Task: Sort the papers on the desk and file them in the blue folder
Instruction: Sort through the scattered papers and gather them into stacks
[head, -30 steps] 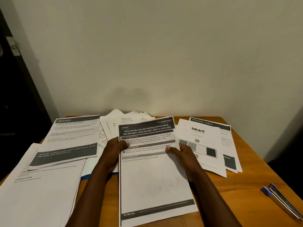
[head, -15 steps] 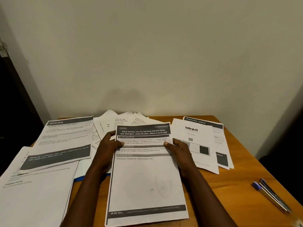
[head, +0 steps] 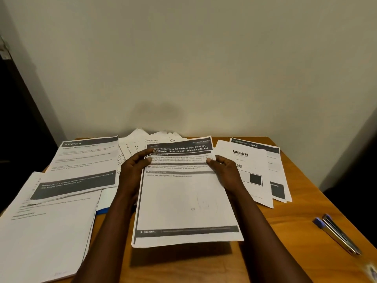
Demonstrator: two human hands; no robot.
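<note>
Nearest to us, the plain sheets (head: 47, 237) cover the left front of the desk (head: 281, 227), and two pens (head: 336, 234) lie well apart on the right. Between them we hold the laundry stack (head: 187, 203), its near edge raised off the desk and casting a shadow below.

At least two layers show at that near edge, so we judge this a thin bundle rather than one sheet. It is light and limp, and it is liable to sag or fan apart if taken at one side only. The layers slide on each other, so each pinch must pass through all of them.

The left hand (head: 133, 172) pinches the left long edge and the right hand (head: 227, 173) pinches the right long edge, each with its thumb tip on the printed face. Both hands are clamped on the stack in its upper half. We judge that this two-edge hold keeps the paper flat.

The blue folder (head: 101, 210) shows only as a corner beneath the papers, just left of the left forearm, and we judge it must be uncovered before filing.

Farther back lie the KITCHEN sheet (head: 81, 166), the blinkit sheet (head: 244, 160) overlapping the DRESSING TABLE sheet (head: 276, 160), and the fanned sheets (head: 136, 144) at the wall.
</note>
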